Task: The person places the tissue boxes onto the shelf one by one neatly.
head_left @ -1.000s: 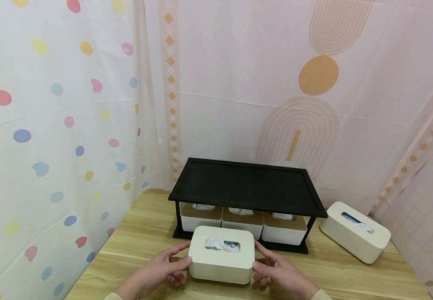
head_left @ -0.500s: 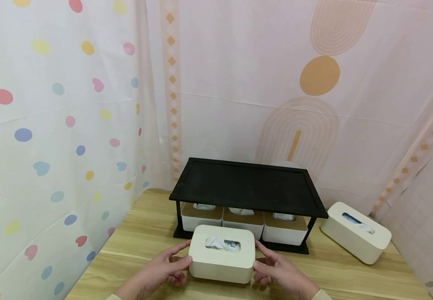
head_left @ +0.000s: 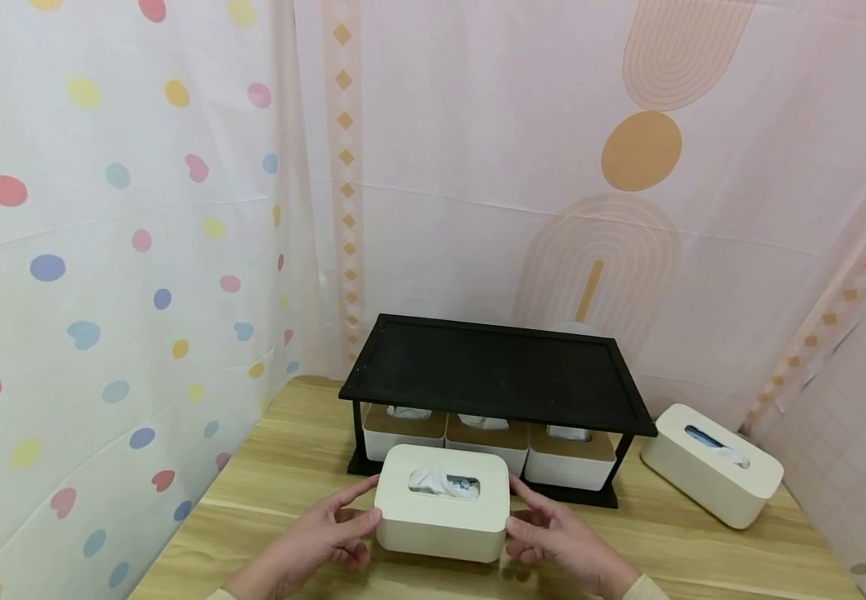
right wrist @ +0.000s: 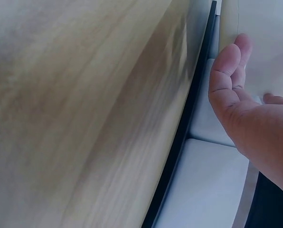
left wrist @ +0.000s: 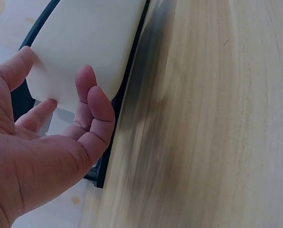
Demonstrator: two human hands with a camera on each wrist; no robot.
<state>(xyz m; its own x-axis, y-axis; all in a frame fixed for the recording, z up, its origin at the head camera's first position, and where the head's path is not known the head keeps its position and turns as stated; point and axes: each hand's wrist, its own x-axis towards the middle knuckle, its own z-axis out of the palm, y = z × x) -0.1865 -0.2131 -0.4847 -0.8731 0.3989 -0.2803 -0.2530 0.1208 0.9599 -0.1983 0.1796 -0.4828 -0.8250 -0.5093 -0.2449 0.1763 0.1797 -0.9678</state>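
A cream tissue box [head_left: 443,533] with an oval slot and white tissue showing is held between two hands. My left hand [head_left: 320,537] grips its left end, thumb toward the near corner and index finger toward the far one. At the opposite end my right hand [head_left: 560,537] grips it in the same way. The left wrist view shows the thumb and index finger touching the end face, while other fingers curl beneath, apart from the box. In the right wrist view, part of the right hand [right wrist: 255,104] and its contact are cut off. Dark shadow lies under the box.
A black rack [head_left: 493,371] stands behind the box on the wooden table [head_left: 275,467]. Under its top sit three white tissue boxes with brown lids, including the right one [head_left: 571,467]. Another cream tissue box [head_left: 710,467] lies at the right. Patterned curtains [head_left: 463,167] surround the table.
The cream tissue box has shifted slightly up in the head view, with both hands still holding its ends. The rack and the other boxes stay in place.
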